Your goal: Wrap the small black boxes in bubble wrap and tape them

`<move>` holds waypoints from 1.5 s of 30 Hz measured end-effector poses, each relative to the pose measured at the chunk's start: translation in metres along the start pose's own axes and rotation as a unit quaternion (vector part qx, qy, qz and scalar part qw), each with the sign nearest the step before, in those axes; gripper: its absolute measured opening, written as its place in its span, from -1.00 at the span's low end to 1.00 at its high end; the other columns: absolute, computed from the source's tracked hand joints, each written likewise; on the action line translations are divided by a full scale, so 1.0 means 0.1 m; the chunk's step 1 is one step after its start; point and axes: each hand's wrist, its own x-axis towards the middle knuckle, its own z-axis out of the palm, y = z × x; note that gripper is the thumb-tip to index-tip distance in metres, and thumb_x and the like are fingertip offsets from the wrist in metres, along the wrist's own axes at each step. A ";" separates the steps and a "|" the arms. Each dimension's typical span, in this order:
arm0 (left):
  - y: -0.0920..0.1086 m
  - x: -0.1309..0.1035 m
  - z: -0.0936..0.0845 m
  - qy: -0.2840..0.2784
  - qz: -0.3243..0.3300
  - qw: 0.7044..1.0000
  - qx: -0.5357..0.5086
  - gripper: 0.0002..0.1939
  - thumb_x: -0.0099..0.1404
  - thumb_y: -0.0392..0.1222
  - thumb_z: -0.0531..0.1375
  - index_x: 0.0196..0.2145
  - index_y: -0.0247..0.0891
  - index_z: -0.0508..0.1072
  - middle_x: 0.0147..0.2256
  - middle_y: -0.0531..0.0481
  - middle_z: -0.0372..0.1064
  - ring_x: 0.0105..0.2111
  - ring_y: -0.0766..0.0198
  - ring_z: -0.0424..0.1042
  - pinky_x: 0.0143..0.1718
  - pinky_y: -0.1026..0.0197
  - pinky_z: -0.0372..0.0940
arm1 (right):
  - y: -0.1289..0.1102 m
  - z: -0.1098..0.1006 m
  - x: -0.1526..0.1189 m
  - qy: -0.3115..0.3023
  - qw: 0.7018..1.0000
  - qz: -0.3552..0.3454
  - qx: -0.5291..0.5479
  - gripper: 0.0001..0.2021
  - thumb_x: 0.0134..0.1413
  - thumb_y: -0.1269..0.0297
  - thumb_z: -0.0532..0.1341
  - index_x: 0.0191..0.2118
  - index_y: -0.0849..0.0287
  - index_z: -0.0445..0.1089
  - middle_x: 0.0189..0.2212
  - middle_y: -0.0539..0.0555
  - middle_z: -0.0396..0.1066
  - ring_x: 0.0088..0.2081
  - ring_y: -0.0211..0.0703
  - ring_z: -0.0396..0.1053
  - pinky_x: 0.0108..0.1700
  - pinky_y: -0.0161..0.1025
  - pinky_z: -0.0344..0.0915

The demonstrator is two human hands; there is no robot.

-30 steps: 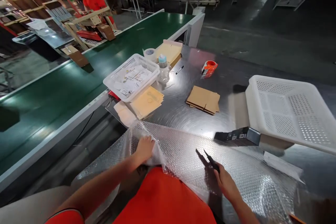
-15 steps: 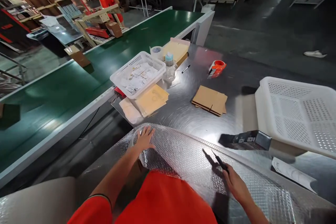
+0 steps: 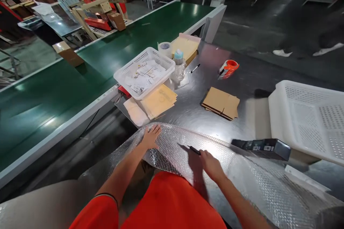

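A sheet of clear bubble wrap (image 3: 174, 139) lies across the near edge of the metal table and stretches off to the lower right. My left hand (image 3: 150, 137) is flat on its left part, fingers spread, pressing it down. In my right hand (image 3: 212, 164) is a slim, dark craft knife (image 3: 194, 149), gripped by its handle with the thin tip pointing left. The knife is over the middle of the wrap, close to its surface; whether the tip touches cannot be made out. Below my right hand the bare metal tabletop shows.
Ahead are flat cardboard pieces (image 3: 221, 103), an orange tape dispenser (image 3: 229, 67), a pen (image 3: 195, 68), a white basket of papers (image 3: 145, 73) and yellow envelopes (image 3: 159, 101). A large white crate (image 3: 309, 114) and dark box (image 3: 268, 148) stand right. A green conveyor (image 3: 102, 68) runs along the left.
My right hand has moved left over the bubble wrap with the craft knife, nearer to my left hand. My left hand stays flat on the wrap. The camera view has shifted slightly.
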 end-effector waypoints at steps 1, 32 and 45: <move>-0.04 0.01 0.02 -0.002 0.009 1.000 0.003 0.19 0.03 0.18 0.35 0.40 -0.17 -0.24 0.40 -0.21 -0.37 0.39 -0.21 -0.34 0.27 -0.48 -0.38 | -0.15 -0.02 0.09 -0.005 1.000 -0.014 -0.001 -0.65 0.33 0.31 -0.13 0.04 0.19 0.32 -0.13 0.19 0.46 -0.12 -0.02 0.44 -0.22 -0.22 0.29; -0.18 0.09 0.07 0.005 0.063 0.998 0.019 0.19 0.02 0.13 0.35 0.40 -0.24 -0.23 0.41 -0.19 -0.40 0.40 -0.08 -0.34 0.35 -0.30 -0.41 | -1.09 0.06 0.94 -0.060 0.991 -0.111 -0.042 -0.70 0.34 0.34 -0.09 0.00 0.25 0.31 -0.11 0.23 0.44 -0.11 0.03 0.44 -0.20 -0.18 0.30; 0.10 0.00 0.05 0.049 0.028 0.998 0.040 0.18 0.01 0.07 0.37 0.39 -0.31 -0.18 0.40 -0.35 -0.46 0.39 -0.19 -0.40 0.32 -0.39 -0.44 | -1.05 0.14 0.99 -0.074 0.990 -0.110 -0.044 -0.69 0.34 0.23 -0.07 0.02 0.24 0.30 -0.12 0.28 0.45 -0.11 0.02 0.43 -0.18 -0.18 0.30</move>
